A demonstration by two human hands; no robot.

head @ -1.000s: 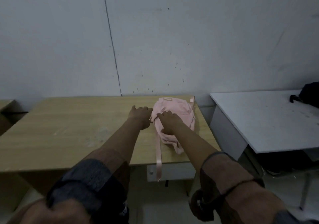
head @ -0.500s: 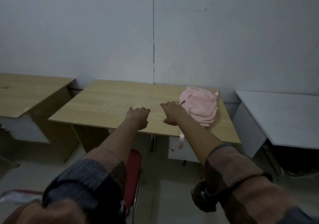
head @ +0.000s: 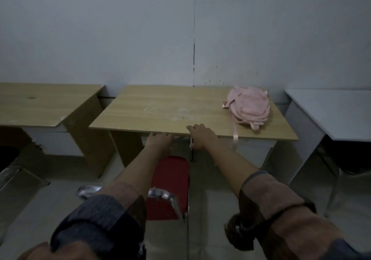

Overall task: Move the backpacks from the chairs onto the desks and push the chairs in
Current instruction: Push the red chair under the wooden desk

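Note:
A pink backpack lies flat on the right part of the middle wooden desk, one strap hanging over the front edge. My left hand hovers just below the desk's front edge, fingers loosely apart, holding nothing. My right hand is at the same edge, a little to the right, also empty with fingers apart. A red-seated chair with a chrome frame stands below my arms, out in front of the desk.
Another wooden desk stands to the left, a white desk to the right, all against a grey wall. Chrome frames of other chairs show at the far left and under the white desk.
Both hands let go of the pink backpack and drew back to the desk's front edge. The view pulled back and down, bringing the red chair into sight.

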